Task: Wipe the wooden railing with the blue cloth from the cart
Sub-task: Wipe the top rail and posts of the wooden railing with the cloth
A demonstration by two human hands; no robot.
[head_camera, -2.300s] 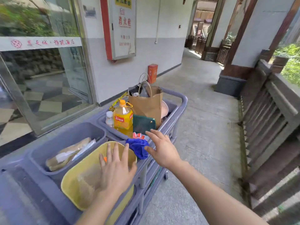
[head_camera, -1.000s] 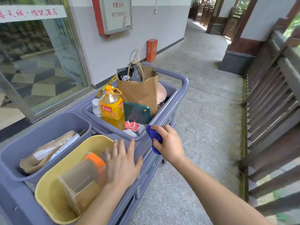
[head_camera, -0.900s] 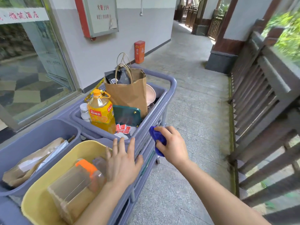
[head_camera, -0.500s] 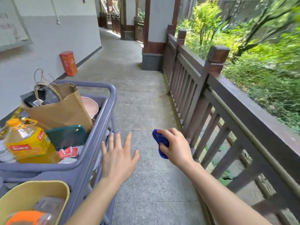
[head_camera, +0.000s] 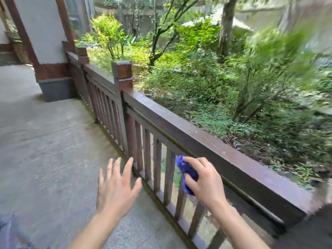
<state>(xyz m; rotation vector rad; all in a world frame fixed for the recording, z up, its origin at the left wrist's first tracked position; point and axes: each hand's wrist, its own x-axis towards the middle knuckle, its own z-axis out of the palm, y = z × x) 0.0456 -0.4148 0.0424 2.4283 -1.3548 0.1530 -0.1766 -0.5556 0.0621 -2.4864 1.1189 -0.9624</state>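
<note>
The dark brown wooden railing [head_camera: 179,123] runs diagonally from the upper left to the lower right, with a flat top rail over vertical balusters. My right hand [head_camera: 204,178] is shut on the bunched blue cloth [head_camera: 186,174], held in front of the balusters just below the top rail. Whether the cloth touches the wood I cannot tell. My left hand [head_camera: 115,187] hovers over the paving with its fingers spread and nothing in it. The cart is out of view.
A square railing post [head_camera: 123,73] rises at the middle left. Behind it stands a pillar on a grey base [head_camera: 53,88]. Grey stone paving [head_camera: 45,150] fills the left. Bushes and trees [head_camera: 233,69] lie beyond the railing.
The view has swung right, from the cart to the railing. My right hand has carried the blue cloth off the cart and up to the railing. My left hand has left the cart.
</note>
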